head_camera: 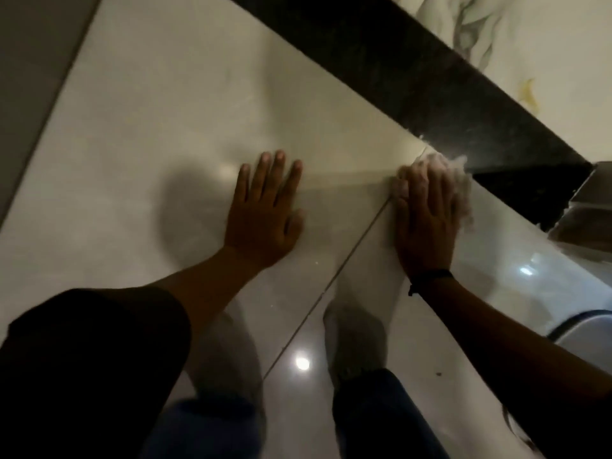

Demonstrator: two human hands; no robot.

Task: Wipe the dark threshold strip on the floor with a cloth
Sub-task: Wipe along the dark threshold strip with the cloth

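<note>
The dark threshold strip (430,91) runs as a diagonal band across the pale glossy floor tiles (165,127), from the top middle of the view down towards the right edge, where it ends against what looks like a metal door track or frame (583,200). Beyond the strip lies a lighter marbled floor (530,44) with grey veining.

The right hand (425,213) is laid flat, palm down, fingers stretched forward and close together, pressing a pale, fluffy cloth (458,180) against the floor. The cloth is bunched under the fingers, and its frayed edge just reaches the near edge of the strip, close to the strip's lower end. Most of the hand is on the pale tile on the near side of the strip, beside a grout line. A dark band circles that wrist.

The left hand (268,207) holds nothing; it is spread wide open and planted on the tile well to the near side of the strip, apparently as a prop for the person's weight.

As for progress, I judge the wiping to be at or near its start at this end: the cloth touches only the strip's border, and the long stretch running up and away appears untouched, though the dim light hides any wet or cleaned patches.

No brand, label or writing is legible anywhere.
</note>
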